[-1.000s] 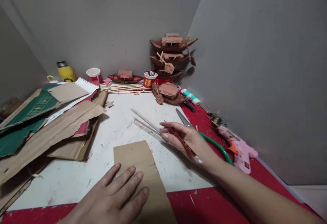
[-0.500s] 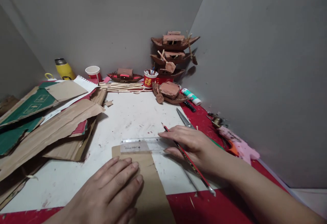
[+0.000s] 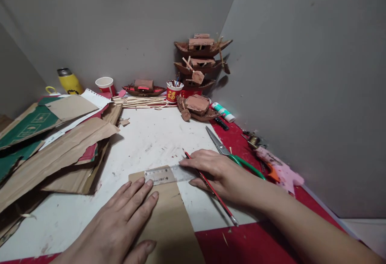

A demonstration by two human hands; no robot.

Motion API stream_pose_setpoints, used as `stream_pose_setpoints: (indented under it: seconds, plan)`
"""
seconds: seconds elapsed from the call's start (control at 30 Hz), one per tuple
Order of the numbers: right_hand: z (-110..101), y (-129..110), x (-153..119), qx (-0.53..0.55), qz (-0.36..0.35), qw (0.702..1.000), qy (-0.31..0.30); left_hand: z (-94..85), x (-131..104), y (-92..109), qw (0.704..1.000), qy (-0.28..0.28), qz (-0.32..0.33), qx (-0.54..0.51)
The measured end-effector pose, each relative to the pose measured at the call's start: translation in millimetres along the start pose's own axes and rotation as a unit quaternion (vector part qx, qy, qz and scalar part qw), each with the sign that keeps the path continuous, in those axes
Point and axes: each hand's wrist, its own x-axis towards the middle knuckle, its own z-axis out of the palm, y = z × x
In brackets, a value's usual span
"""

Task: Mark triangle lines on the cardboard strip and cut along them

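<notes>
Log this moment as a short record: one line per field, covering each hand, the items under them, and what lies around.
Left hand: left hand flat on the cardboard strip, fingers spread
Right hand: right hand grips a red pencil, fingertips on the clear ruler
Ruler: lies across the strip's far end
Surface: white board on a red table
Right side: scissors, pink glue gun
Left side: cardboard pile
Back: model boats, stick bundle, yellow flask

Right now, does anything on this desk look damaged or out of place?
Yes. The brown cardboard sheet at left has a ragged, torn edge, and open scissors lie blades-out just behind the right hand.
</notes>
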Motion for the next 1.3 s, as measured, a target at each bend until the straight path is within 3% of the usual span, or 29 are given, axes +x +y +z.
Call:
stream_pose_setpoints:
  seconds: [0.63, 1.03, 1.3]
  plan:
    - [-10, 9, -4, -0.031, -0.001, 0.999, -0.011, -0.7, 2, 0, 0.998, -0.021, 0.016, 0.049]
    - [-15, -10, -2, -0.049, 0.026, 0.998, -0.033, -9.6, 6, 4, 0.991, -0.087, 0.013, 0.099]
    - [-7, -20, -1, -0.049, -0.002, 0.998, -0.029, -24.6, 2, 11, 0.986, -0.094, 0.007, 0.139]
